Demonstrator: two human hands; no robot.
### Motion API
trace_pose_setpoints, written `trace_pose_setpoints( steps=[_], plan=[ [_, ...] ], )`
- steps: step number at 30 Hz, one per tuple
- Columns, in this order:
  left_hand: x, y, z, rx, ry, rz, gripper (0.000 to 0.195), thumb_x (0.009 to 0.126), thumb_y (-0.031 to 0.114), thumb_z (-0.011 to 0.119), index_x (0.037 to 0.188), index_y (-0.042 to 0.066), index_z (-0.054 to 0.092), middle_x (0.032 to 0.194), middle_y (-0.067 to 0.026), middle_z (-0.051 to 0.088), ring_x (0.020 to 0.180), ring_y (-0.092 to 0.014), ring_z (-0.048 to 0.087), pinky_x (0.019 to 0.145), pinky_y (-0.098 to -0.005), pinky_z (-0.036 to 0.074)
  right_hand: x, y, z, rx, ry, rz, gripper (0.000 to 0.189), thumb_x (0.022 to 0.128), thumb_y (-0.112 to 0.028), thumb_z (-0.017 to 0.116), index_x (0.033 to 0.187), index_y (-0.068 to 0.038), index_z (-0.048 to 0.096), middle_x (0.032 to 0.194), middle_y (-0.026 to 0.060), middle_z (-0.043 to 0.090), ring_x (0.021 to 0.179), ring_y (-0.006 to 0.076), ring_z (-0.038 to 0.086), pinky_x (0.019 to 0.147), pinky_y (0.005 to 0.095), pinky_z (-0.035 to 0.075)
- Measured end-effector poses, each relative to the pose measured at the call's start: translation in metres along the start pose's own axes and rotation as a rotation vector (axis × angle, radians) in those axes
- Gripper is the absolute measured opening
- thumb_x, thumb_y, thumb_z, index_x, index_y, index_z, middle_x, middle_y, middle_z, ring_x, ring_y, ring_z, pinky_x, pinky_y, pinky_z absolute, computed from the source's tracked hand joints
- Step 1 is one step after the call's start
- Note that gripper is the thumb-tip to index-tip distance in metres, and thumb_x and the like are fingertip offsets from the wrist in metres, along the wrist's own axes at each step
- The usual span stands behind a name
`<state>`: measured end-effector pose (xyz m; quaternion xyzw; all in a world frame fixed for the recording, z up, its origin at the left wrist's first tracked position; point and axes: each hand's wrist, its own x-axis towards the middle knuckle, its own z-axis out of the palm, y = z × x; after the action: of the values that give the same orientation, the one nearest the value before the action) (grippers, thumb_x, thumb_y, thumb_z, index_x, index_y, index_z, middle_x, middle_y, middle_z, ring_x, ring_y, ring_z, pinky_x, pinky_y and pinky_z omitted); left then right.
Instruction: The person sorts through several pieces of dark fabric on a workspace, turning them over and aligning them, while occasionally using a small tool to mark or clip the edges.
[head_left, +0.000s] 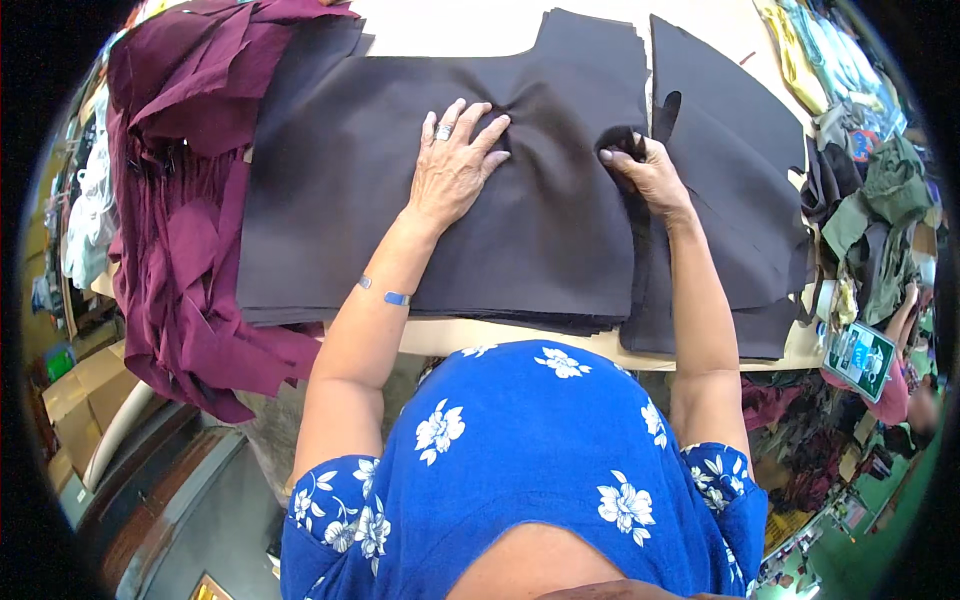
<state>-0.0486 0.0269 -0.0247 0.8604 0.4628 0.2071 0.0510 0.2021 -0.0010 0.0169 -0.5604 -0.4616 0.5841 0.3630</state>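
A stack of dark cut fabric panels (337, 187) lies on the table before me. My left hand (457, 161) rests on the top panel, palm down with fingers spread, beside creases in the cloth. At the stack's right edge, my right hand (645, 169) pinches a turned-up edge of the dark fabric between thumb and fingers. A narrow dark strip sticks up just beyond that hand. Farther right lies a second stack of dark panels (742, 187), with a curved outer edge.
Maroon fabric pieces (187, 247) hang over the table's left end. Green and dark cloth scraps (889, 187) are heaped at the right. Cardboard boxes (86, 390) stand at lower left. A person in a pink top (892, 401) is at the far right.
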Motion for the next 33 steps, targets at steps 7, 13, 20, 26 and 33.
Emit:
trace_pose_setpoints(
  steps=[7, 13, 20, 26, 33],
  plan=[
    [0.000, -0.002, 0.002, 0.053, 0.005, 0.032, 0.045, 0.080, 0.040, 0.054, 0.121, 0.022, 0.047, 0.126, -0.0053, 0.038, 0.121, -0.028, 0.031, 0.099, -0.0512, 0.024, 0.016, 0.009, 0.026, -1.077, 0.238, -0.370, 0.013, 0.072, -0.012, 0.056, 0.081, -0.003, 0.060, 0.087, 0.0161, 0.059, 0.083, 0.0311, 0.059, 0.072, 0.0384, 0.048],
    [0.000, 0.003, -0.001, 0.074, -0.045, 0.019, 0.046, 0.082, 0.039, 0.051, 0.125, 0.025, 0.043, 0.130, -0.0070, 0.036, 0.123, -0.030, 0.030, 0.100, -0.0502, 0.022, 0.021, 0.018, 0.041, -1.463, 0.387, -0.448, 0.010, 0.077, -0.012, 0.048, 0.072, -0.009, 0.056, 0.072, 0.0090, 0.061, 0.067, 0.0228, 0.064, 0.053, 0.0335, 0.051],
    [0.003, 0.009, -0.007, 0.157, -0.052, 0.048, 0.045, 0.082, 0.042, 0.052, 0.124, 0.030, 0.044, 0.130, -0.0078, 0.035, 0.121, -0.031, 0.031, 0.099, -0.0500, 0.023, -0.015, -0.009, -0.011, -0.286, 0.384, 0.009, 0.021, 0.079, -0.018, 0.061, 0.087, 0.001, 0.061, 0.079, 0.0092, 0.064, 0.068, 0.0164, 0.061, 0.064, 0.0280, 0.048],
    [0.028, 0.012, -0.008, 0.136, -0.200, 0.118, 0.050, 0.081, 0.044, 0.052, 0.124, 0.021, 0.044, 0.130, -0.0058, 0.038, 0.118, -0.029, 0.035, 0.094, -0.0473, 0.030, -0.056, -0.018, -0.038, 0.170, 0.604, -0.305, 0.022, 0.079, -0.023, 0.066, 0.080, -0.002, 0.060, 0.070, -0.0016, 0.054, 0.059, 0.0059, 0.045, 0.056, 0.0204, 0.035],
    [0.050, 0.022, 0.008, 0.002, -0.129, 0.128, 0.050, 0.080, 0.036, 0.057, 0.122, 0.013, 0.045, 0.131, -0.0061, 0.039, 0.115, -0.028, 0.040, 0.094, -0.0412, 0.034, -0.084, -0.028, 0.025, -0.085, 0.301, -0.057, 0.020, 0.079, -0.015, 0.061, 0.091, 0.001, 0.059, 0.076, 0.0041, 0.058, 0.066, 0.0081, 0.053, 0.058, 0.0226, 0.044]
  ],
)
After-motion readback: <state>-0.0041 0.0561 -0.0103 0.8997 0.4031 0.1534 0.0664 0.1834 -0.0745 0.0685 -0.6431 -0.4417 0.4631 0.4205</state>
